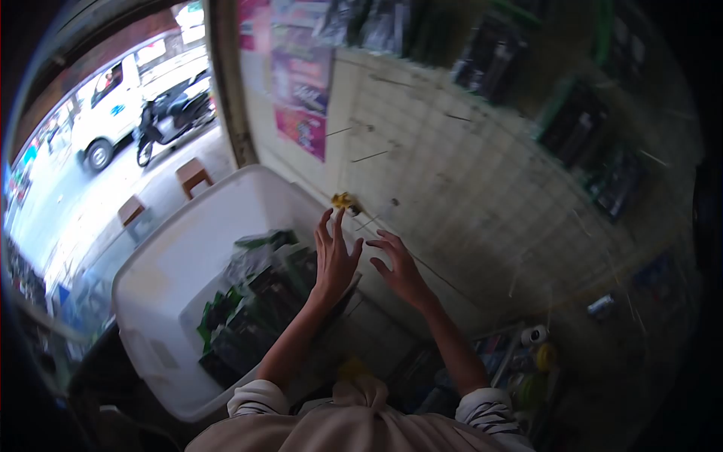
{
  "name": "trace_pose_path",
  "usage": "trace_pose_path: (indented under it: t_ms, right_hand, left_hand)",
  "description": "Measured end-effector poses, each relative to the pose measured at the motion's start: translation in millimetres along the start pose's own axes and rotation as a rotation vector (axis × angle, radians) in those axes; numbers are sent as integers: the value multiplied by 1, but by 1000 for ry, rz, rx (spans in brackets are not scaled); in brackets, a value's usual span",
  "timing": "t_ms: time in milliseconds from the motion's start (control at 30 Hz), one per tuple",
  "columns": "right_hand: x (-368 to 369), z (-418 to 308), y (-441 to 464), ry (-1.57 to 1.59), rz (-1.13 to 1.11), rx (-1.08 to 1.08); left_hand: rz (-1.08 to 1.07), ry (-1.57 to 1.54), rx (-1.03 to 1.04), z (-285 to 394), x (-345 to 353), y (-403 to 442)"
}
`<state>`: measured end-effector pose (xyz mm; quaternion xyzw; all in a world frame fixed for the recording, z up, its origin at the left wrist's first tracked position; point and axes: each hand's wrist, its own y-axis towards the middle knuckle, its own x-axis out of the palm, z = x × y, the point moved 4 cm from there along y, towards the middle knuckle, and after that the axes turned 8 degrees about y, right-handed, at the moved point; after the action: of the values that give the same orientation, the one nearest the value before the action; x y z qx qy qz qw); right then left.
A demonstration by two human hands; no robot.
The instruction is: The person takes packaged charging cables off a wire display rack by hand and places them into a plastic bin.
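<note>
My left hand is raised in front of the pale wall panel, its fingers spread and nothing in them. Just beyond its fingertips is a small yellow item at the wall; whether they touch I cannot tell. Close by on the right, my right hand is held up with fingers apart, also without anything in it. Below and left of my hands stands a large white plastic tub holding several dark packets with green edges.
Thin metal hooks stick out of the wall. Dark packaged goods hang above and to the right. Pink posters are beside the doorway. A shelf with rolls of tape is low right. Outside are wooden stools and a scooter.
</note>
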<state>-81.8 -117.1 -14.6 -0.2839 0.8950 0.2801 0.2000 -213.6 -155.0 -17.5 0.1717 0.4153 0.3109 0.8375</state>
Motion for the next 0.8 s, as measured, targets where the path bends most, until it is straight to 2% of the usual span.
trace_pose_path:
  t_ms: [33, 100, 200, 233, 367, 500, 533, 567, 633, 667, 733, 800]
  right_hand:
    - [-32, -16, -8, -35, 54, 8]
    - [-96, -52, -26, -200, 236, -84]
    - [-177, -99, -59, -381, 462, -136]
    - [-200, -103, -68, -405, 491, -136]
    - [-287, -123, -104, -395, 870, -296]
    - [-359, -110, -114, -585, 1079, -343]
    - [-373, -102, -115, -601, 1101, -258]
    - [-387, -91, -114, -614, 1115, -276]
    - [-413, -64, -110, -582, 1193, -115]
    - [-423, -56, -109, -588, 1203, -130]
    - [-433, -44, -103, -484, 1132, -25]
    - [-437, -43, -100, -440, 1103, -84]
  left_hand:
    - [2, -140, 78, 31, 2, 9]
    - [-4, -227, 233, 95, 3, 24]
    - [-20, -479, 377, 183, 5, 37]
    - [-11, -589, 462, 211, 4, 40]
    - [10, -870, 704, 304, 21, 56]
    - [-20, -939, 665, 370, 70, 76]
    - [37, -902, 702, 382, 78, 80]
    - [47, -914, 723, 393, 88, 82]
    - [-19, -917, 702, 413, 112, 88]
    - [-57, -893, 682, 420, 125, 92]
    - [-67, -889, 654, 428, 150, 93]
    - [-80, -880, 618, 435, 160, 94]
